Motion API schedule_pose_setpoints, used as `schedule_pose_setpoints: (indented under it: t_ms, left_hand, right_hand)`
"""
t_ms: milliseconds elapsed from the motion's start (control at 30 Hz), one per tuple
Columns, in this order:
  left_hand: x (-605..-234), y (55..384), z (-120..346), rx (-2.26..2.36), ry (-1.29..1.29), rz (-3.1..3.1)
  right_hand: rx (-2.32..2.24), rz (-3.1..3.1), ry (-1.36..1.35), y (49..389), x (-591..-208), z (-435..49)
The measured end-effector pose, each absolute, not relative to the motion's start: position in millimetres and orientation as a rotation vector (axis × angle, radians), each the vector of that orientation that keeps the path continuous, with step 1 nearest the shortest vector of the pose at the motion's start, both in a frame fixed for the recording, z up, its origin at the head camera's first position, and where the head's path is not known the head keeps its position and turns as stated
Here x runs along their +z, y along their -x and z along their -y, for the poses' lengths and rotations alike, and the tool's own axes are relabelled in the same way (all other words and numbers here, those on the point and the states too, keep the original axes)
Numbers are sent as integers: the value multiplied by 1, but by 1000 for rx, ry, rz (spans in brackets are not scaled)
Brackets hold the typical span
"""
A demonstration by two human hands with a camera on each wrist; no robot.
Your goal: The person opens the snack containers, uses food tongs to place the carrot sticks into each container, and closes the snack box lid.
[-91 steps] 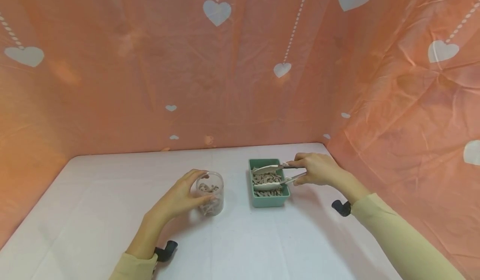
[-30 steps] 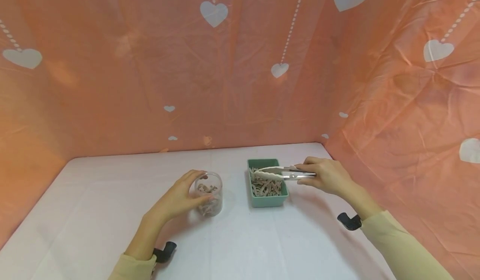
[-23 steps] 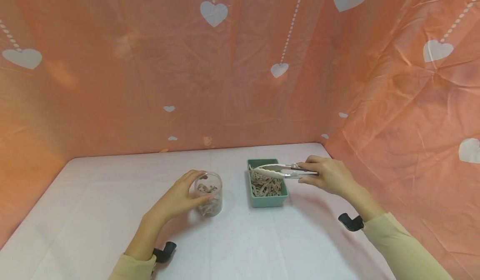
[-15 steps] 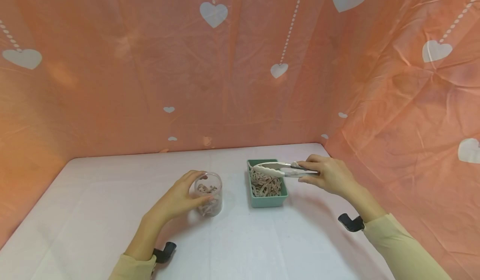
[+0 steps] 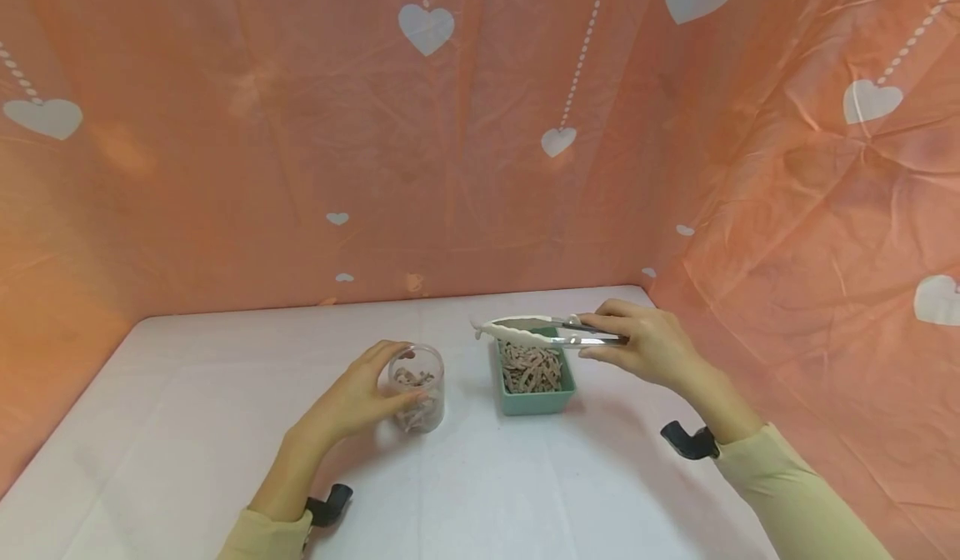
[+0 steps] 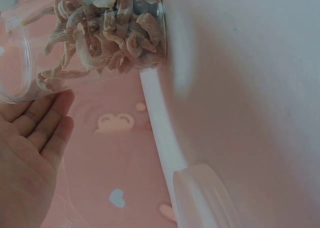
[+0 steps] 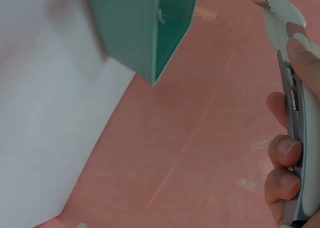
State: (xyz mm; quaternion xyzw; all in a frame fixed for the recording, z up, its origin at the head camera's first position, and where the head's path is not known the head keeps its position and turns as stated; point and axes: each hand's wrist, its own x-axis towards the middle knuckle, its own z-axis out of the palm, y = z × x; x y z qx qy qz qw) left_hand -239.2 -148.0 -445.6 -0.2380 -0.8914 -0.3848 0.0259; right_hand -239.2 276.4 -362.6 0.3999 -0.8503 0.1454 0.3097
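Observation:
My left hand [image 5: 363,391] grips a clear plastic jar [image 5: 431,410] standing on the table, thumb on the near side, fingers behind. Brown dried strips [image 6: 100,32] fill its lower part in the left wrist view. My right hand [image 5: 643,342] holds metal tongs [image 5: 517,332] with white scalloped tips, level above a green rectangular box [image 5: 536,406]. A small strip [image 5: 477,329] sticks out from the tongs' nearly closed tips, just past the box's left rim. More brown strips [image 5: 531,368] lie in the box. In the right wrist view, fingers wrap the tongs' handles.
A white-covered table [image 5: 480,493] carries both containers, with a gap between jar and box. A pale round lid-like piece [image 6: 205,198] shows in the left wrist view. Orange cloth [image 5: 450,168] with white hearts hangs behind and at the sides.
The tongs have gone from spread among the strips to nearly closed, then risen and moved left past the box's rim with a strip. The left hand and jar stay put.

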Motion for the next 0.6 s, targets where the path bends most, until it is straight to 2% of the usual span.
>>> schedule_pose_setpoints:
  t_ms: [600]
  left_hand:
    - [-446, 241, 148, -1171, 767, 2735]
  right_hand:
    - [338, 2274, -1231, 242, -360, -216]
